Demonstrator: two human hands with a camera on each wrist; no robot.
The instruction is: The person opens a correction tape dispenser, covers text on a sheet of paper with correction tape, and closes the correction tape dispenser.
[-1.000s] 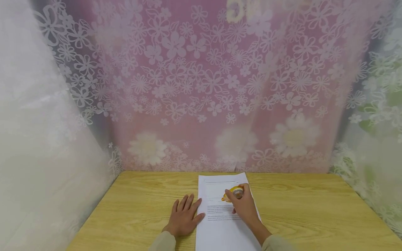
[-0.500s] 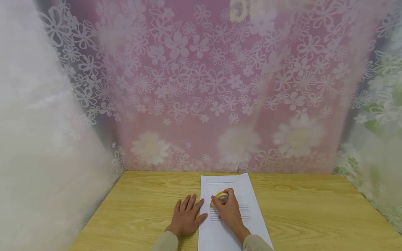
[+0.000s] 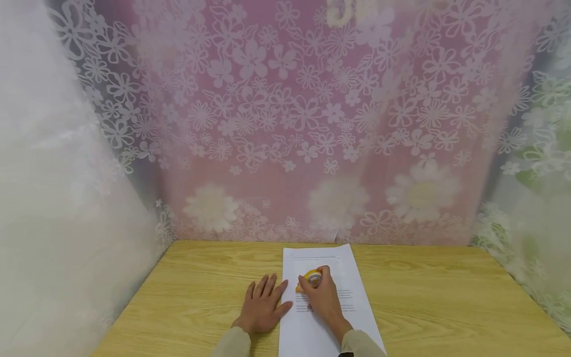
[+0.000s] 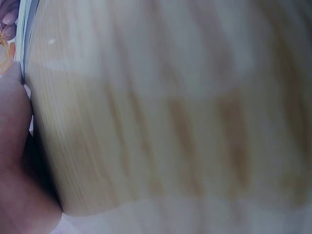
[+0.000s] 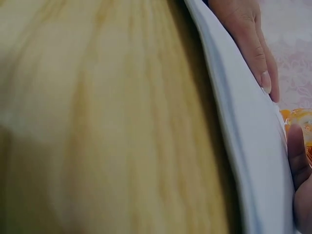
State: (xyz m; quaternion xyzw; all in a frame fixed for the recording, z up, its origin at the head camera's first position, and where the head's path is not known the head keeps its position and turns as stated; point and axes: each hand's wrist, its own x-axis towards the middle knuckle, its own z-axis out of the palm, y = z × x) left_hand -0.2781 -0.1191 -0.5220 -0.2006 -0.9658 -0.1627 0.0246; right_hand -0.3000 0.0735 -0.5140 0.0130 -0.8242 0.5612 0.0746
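A stack of white printed paper (image 3: 308,337) lies lengthwise on the table in the head view. My right hand (image 3: 324,300) pinches a yellow-orange correction tape (image 3: 309,279) between thumb and fingers. Its tip sits at the left end of the upper block of printed lines. Flat beside the stack, my left hand (image 3: 260,306) has its fingers spread, with the thumb and index fingertips on the paper's left edge. In the right wrist view, part of the correction tape (image 5: 298,117) shows beyond the paper's thick edge, facing the left fingers (image 5: 258,58).
The wood-grain table (image 3: 446,297) extends to both sides of the paper. A pink flowered curtain (image 3: 267,148) hangs behind its back edge. Pale plastic sheets stand along the left (image 3: 67,198) and right (image 3: 544,223).
My right hand has moved left across the paper with the correction tape, down to the start of the printed lines, and then barely moves. The left hand stays in place.
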